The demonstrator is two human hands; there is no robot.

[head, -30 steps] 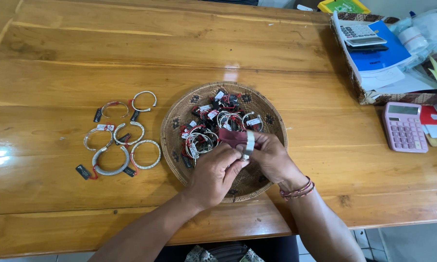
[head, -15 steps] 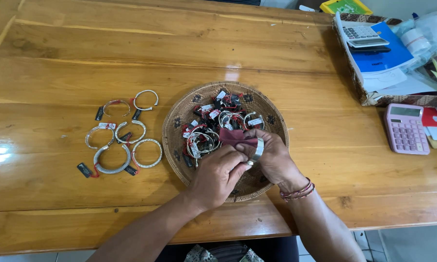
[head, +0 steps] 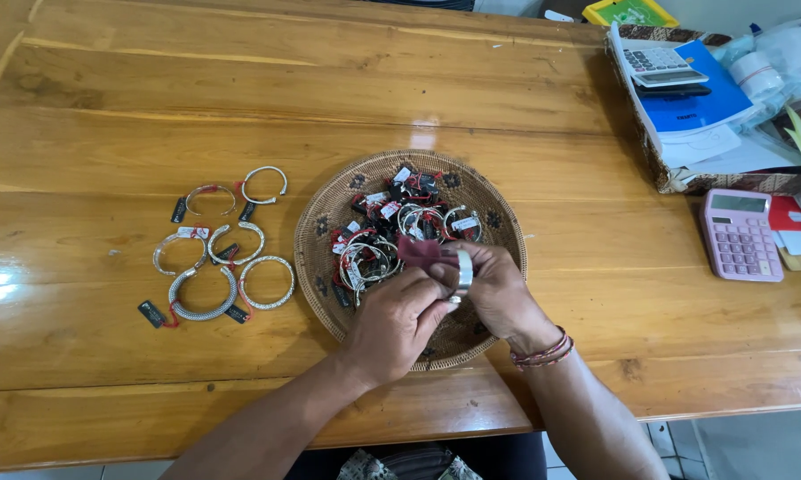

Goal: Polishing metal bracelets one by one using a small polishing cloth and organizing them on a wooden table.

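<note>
Across almost the whole frame a wooden surface of broad, glossy planks is spread. At the upper right a patterned box is seen, stacked with a blue folder, white papers and a grey calculator. Just below it, at the right edge, a pink calculator is laid flat on the wood.

At the centre a round woven tray is placed, and in it a heap of silver bangles with red and black tags is piled. Both hands are held over the lower half of this tray. The left hand is closed, its fingertips pinched on a small dark red cloth. The right hand is closed as well, and a wide silver bangle is gripped between its thumb and fingers. The cloth and the bangle are held touching, just below the heap. Red and dark cords are worn round the right wrist.

At the left of the frame, well apart from the tray, six more bangles are laid out in loose rows on the bare wood, each with a small tag attached.
</note>
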